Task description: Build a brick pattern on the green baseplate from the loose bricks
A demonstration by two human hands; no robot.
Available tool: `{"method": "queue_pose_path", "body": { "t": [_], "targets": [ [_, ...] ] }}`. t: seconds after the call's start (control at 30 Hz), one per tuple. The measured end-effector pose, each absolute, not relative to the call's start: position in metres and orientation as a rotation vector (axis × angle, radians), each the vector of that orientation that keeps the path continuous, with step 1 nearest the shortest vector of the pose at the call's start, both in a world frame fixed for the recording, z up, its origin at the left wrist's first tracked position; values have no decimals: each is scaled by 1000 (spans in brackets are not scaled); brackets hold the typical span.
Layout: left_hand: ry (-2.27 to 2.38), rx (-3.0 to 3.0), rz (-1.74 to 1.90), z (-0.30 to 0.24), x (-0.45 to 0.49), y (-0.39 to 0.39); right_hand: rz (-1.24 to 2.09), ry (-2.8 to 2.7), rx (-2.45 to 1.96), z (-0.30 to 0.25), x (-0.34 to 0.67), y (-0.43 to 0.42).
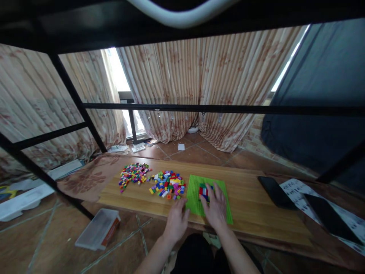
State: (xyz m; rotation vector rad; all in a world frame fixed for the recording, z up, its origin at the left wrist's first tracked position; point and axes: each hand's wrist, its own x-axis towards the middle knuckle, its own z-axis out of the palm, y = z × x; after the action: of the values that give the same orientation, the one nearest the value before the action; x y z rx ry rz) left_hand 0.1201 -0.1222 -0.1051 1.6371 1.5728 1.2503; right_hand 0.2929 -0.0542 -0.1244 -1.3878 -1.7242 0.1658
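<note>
A green baseplate (196, 190) lies on a wooden board (248, 198), with a small block of red, white, blue and green bricks (204, 190) built on it. My right hand (216, 207) rests on the plate just right of that block, fingers spread and touching it. My left hand (176, 220) sits at the plate's near left corner, fingers curled against its edge. Left of the plate lie two heaps of loose coloured bricks (168, 184), the farther heap of smaller pieces (133, 173).
Two dark phones (276, 192) (327, 217) lie at the right, the nearer one on a printed sheet. A clear plastic box (98, 228) sits on the tiled floor below left. Black metal bars (199, 109) cross ahead; curtains hang behind.
</note>
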Motion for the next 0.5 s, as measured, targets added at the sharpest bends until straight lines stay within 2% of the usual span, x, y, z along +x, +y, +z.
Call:
{"method": "queue_pose_path", "body": {
  "t": [0.2, 0.5],
  "targets": [
    [1601, 1916, 1061, -109, 104, -121, 35, -2005, -1480, -142, 286, -50],
    [1570, 1904, 941, -111, 98, -115, 47, -2076, -1362, -152, 300, -38]
  ]
}}
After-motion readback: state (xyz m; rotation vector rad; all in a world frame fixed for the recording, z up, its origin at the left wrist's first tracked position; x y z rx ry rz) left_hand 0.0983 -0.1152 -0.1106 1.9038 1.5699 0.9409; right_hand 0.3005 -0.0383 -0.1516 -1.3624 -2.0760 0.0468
